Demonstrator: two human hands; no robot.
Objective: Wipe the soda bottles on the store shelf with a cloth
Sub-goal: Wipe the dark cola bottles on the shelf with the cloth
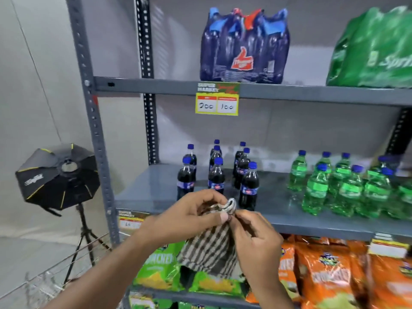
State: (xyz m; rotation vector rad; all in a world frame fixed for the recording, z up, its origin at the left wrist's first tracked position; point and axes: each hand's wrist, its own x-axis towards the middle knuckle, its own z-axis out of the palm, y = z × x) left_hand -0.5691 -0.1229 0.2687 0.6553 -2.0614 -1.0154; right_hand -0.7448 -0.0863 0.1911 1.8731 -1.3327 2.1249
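Head view: both hands (189, 217) (256, 237) pinch striped cloth (209, 248) before cola bottles (248, 186).

A black octagonal softbox (58, 176) stands on a tripod (84, 239) left of the rack. A yellow price tag (217, 104) reading 200 and 100 hangs from the upper ledge. Below, green snack bags (156, 273) sit beside orange snack bags (330, 275). A wire basket (42, 284) shows at lower left.

Mid shelf (156, 192): cola bottles (216, 175) at left, Sprite bottles (338, 186) to their right. Top shelf (289, 91): Thums Up pack (243, 47) left, Sprite pack (370, 52) right. Snack bags (323, 270) on shelf below. Softbox on tripod (58, 177) left of rack. Cloth (211, 248) in front of the snack bags.
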